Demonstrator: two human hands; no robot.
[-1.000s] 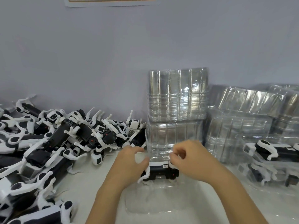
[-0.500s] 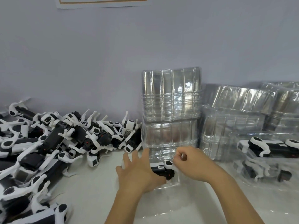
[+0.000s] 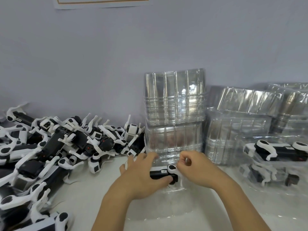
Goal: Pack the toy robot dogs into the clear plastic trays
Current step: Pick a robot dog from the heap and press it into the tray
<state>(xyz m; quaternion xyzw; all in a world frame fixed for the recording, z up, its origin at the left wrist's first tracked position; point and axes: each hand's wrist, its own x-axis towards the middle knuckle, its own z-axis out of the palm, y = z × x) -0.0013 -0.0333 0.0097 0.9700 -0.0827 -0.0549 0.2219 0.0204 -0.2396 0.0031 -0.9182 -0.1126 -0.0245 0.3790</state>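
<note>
- The white tabletop (image 3: pixel 103 195) runs across the lower part of the view, against a pale grey wall (image 3: pixel 116 55) with the lower edge of a white paper sheet with a brown border line (image 3: pixel 102 2) stuck at the top.
- A large heap of black-and-white toy robot dogs (image 3: pixel 55 147) covers the left of the table, legs sticking out at all angles.
- Stacks of empty clear plastic trays (image 3: pixel 174 105) stand on edge against the wall at centre, with further leaning stacks (image 3: pixel 236 127) just to their right.
- At the far right lies a clear plastic tray already holding black-and-white toy dogs (image 3: pixel 273 154).
- A flat clear plastic tray (image 3: pixel 166 205) lies on the table in front of the person, between the forearms.
- The left hand (image 3: pixel 141 177) lies palm-down over one black-and-white toy robot dog (image 3: pixel 164 173), fingers spread and fairly straight, the thumb touching the toy's near side.
- The right hand (image 3: pixel 196 169) has its fingers curled in, pinching at the toy's white leg end.
- That toy sits at the far end of the flat tray, just before the upright stack; whether it is fully seated in the tray's recess cannot be told.
</note>
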